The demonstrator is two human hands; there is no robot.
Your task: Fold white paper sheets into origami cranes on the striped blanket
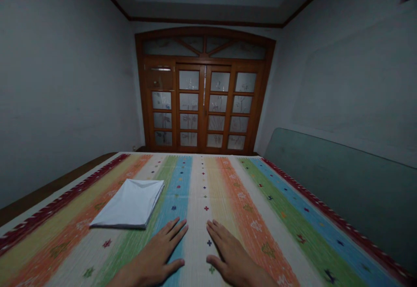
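"Start close to you. How do your hands stand?"

"Your left hand (159,252) and right hand (233,254) are palm down over the striped tablecloth (196,248), a pale stripe showing between them. Your fingers are stretched out, your thumbs point inward, and neither hand grasps anything."

"And what lies nearest your left hand?"

"The folded white piece (130,204), flat on the tablecloth, ahead of that hand and off to your left. It is near your fingertips but not touching them, and you can see layers along its right edge. In this dim light you can't fairly say whether it is cloth or paper."

"So which step would you say you're at?"

"I'd judge you to be at a resting stage: both hands are free, and the white piece sits folded, out of your grip."

"If you went for it, what would that call for?"

"A forward reach to your left, I'd think, with your right hand crossing farther than your left, and a light pinch at an edge so the layers stay together."

"And past the tablecloth?"

"A grey-green panel (342,182) along your right, then the wooden doors (202,126) with glass panes at the far end."
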